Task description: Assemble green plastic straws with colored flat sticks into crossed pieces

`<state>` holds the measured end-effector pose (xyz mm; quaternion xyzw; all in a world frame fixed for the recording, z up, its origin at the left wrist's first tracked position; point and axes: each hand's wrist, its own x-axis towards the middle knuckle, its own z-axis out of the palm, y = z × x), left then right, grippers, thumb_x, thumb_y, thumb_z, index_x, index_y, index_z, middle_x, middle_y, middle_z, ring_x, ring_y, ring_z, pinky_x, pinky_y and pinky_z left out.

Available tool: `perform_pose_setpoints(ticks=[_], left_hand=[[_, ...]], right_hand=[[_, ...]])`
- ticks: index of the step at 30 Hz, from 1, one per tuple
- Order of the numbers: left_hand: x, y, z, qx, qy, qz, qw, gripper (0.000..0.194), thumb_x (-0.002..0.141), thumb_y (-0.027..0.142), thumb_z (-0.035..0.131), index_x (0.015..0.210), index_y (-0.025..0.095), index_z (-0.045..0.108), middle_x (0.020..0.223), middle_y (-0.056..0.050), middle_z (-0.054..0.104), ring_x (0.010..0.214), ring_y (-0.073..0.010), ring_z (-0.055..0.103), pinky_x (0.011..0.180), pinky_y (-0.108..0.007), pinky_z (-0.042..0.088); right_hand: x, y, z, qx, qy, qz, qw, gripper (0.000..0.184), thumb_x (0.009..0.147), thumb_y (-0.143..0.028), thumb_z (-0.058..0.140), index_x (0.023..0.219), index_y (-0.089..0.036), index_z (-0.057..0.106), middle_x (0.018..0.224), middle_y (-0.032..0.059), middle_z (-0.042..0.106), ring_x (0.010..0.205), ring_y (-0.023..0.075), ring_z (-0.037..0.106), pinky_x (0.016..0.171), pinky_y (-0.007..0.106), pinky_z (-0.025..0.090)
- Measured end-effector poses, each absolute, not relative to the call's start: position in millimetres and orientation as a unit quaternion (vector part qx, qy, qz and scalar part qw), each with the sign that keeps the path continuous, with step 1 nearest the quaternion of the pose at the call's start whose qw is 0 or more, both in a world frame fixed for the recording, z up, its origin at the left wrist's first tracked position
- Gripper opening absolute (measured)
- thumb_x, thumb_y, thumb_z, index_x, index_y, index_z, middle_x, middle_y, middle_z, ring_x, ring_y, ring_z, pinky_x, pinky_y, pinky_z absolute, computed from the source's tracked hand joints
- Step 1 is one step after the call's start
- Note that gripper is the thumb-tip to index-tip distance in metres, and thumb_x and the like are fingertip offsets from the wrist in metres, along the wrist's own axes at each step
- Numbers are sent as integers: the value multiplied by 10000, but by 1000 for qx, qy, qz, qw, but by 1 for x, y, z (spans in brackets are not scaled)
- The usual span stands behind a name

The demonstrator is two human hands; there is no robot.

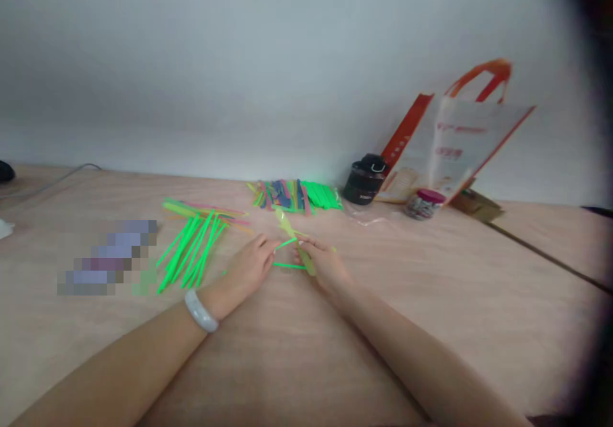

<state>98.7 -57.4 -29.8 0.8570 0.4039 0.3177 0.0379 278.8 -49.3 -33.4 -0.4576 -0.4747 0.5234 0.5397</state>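
My left hand [249, 267], with a pale bangle on its wrist, pinches one end of a thin green strip [286, 244] just above the wooden table [431, 286]. My right hand [323, 262] is closed on the strip's other end and also holds a yellow-green paper strip [292, 232] that sticks up and away from me. A second green strip [287, 265] lies between the two hands. A fan of loose green strips [191, 251] lies on the table left of my left hand.
A stack of mixed coloured strips [297, 196] lies further back. Behind it stand a black round container [364, 181], a small jar with a pink lid [424, 203] and a white-and-orange bag [460, 140] against the wall. A blurred patch [108, 258] lies at left.
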Motion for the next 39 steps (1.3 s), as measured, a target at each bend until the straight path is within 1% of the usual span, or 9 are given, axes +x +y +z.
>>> perform_pose_setpoints(ticks=[3,7,9,11,15,18,24,31,39], left_hand=[[98,-57,-30,858,401,319,41,274,888,140,387,1102,174,554,961,-60,558,904,-174,538,821,-320,466],[98,-56,-31,856,410,312,38,256,889,153,395,1081,173,563,957,-58,566,900,-177,541,821,-323,466],[98,-55,-32,854,412,315,35,239,893,169,400,1058,176,573,953,-57,573,895,-178,546,814,-322,469],[99,-55,-33,853,409,323,34,236,897,181,402,1062,179,570,959,-56,580,894,-177,551,809,-320,471],[100,-55,-34,851,403,334,40,235,900,183,397,1070,185,559,977,-54,584,905,-174,552,806,-315,469],[100,-56,-33,847,411,334,41,211,899,184,397,1016,178,573,935,-53,577,874,-174,555,773,-311,471],[101,-57,-33,834,429,345,40,186,893,186,405,945,175,584,885,-43,564,835,-168,549,733,-293,464],[101,-59,-32,830,426,357,38,183,885,162,419,945,174,592,865,-39,563,815,-164,548,715,-281,459],[101,-62,-29,827,421,369,38,188,886,158,414,929,178,595,853,-35,581,807,-161,548,720,-284,463]], right_hand=[[279,-49,-31,-472,-410,564,539,193,656,-233,615,828,-152,650,717,36,622,558,110,537,562,256,482],[278,-51,-30,-470,-453,538,533,209,679,-263,593,851,-165,660,696,8,606,568,103,521,576,246,466],[276,-51,-31,-478,-503,494,525,225,707,-281,555,867,-169,667,672,-5,595,560,102,505,573,243,451],[274,-53,-32,-487,-566,422,514,233,730,-278,520,866,-174,679,690,2,607,595,119,516,582,249,443],[269,-58,-35,-465,-686,270,490,240,759,-222,483,866,-203,697,807,31,647,771,164,558,713,294,448],[265,-61,-37,-453,-718,220,480,264,781,-195,462,906,-201,695,861,52,651,830,170,563,770,306,442],[260,-66,-36,-460,-716,214,480,263,789,-186,462,921,-210,688,868,49,649,821,167,570,749,297,454],[258,-70,-36,-450,-712,226,489,258,787,-184,469,931,-213,682,905,50,645,857,171,571,773,296,454],[257,-73,-34,-447,-711,227,493,256,789,-193,465,921,-216,684,867,47,637,841,172,566,758,295,451]])
